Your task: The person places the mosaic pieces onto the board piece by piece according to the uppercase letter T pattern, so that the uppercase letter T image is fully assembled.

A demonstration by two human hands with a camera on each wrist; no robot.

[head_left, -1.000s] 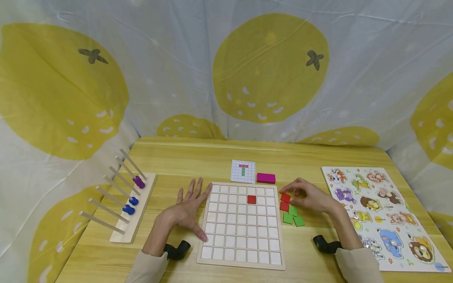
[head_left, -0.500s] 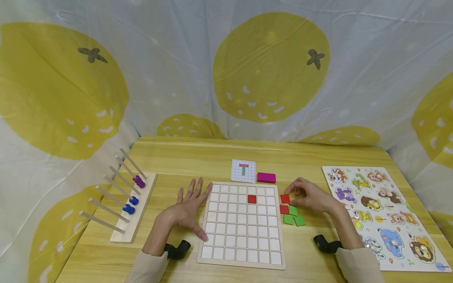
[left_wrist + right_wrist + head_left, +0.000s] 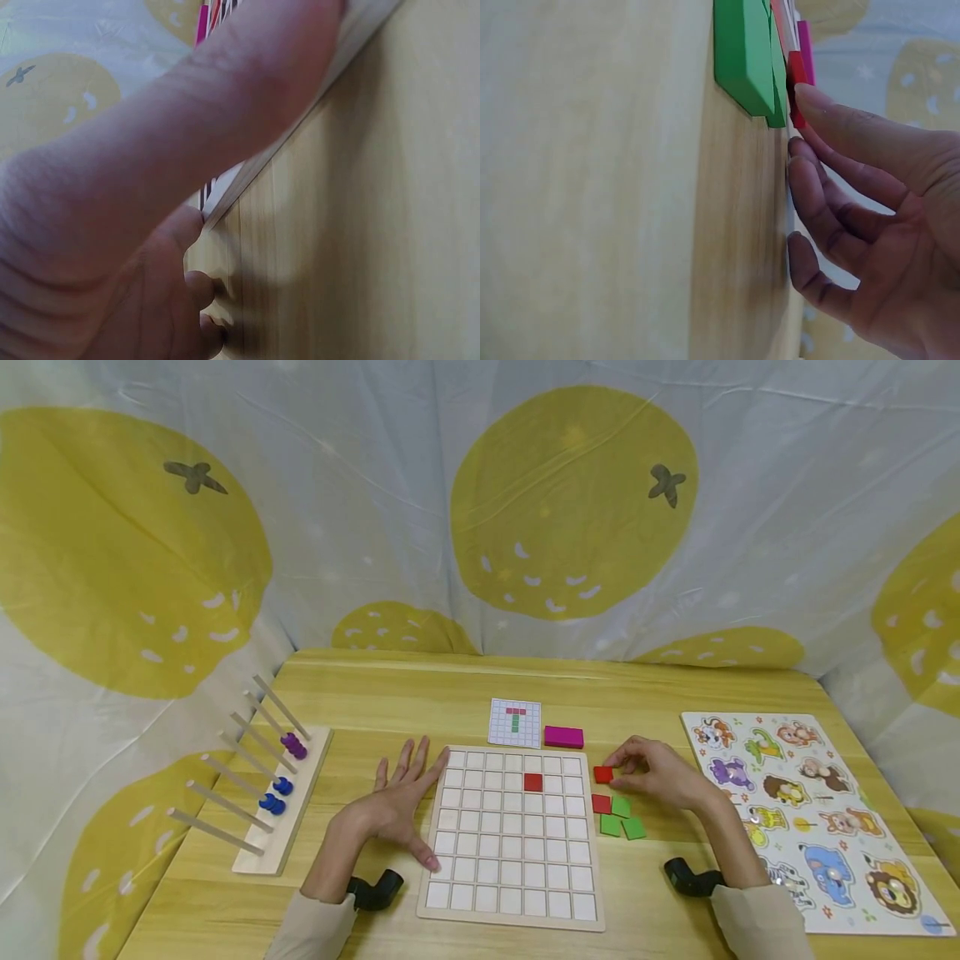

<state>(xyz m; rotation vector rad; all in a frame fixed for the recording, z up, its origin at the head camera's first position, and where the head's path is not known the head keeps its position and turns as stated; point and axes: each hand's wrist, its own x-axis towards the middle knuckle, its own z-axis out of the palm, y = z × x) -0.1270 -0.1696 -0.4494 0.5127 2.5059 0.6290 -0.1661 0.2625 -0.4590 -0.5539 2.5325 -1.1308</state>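
Observation:
A wooden grid board (image 3: 517,923) lies flat, with one red tile (image 3: 533,782) in a cell of its second row. My left hand (image 3: 393,810) is spread along the board's left side, its thumb and index finger touching the edge. Right of the board, my right hand (image 3: 652,772) pinches another red tile (image 3: 603,774) between thumb and index finger. In the right wrist view the thumb lies against that held tile (image 3: 798,88). Just below it on the table are a further red tile (image 3: 601,803) and several green tiles (image 3: 633,827).
Above the board lie a pattern card (image 3: 514,723) showing a red and green T and a magenta block (image 3: 563,737). A wooden peg stand (image 3: 300,810) with purple and blue beads stands left. An animal puzzle board (image 3: 817,818) lies right, partly behind the right forearm.
The right index finger has drawn back to the tile's right side. The pinched red tile has turned straighter and come apart from the red tile below. The left hand stays put.

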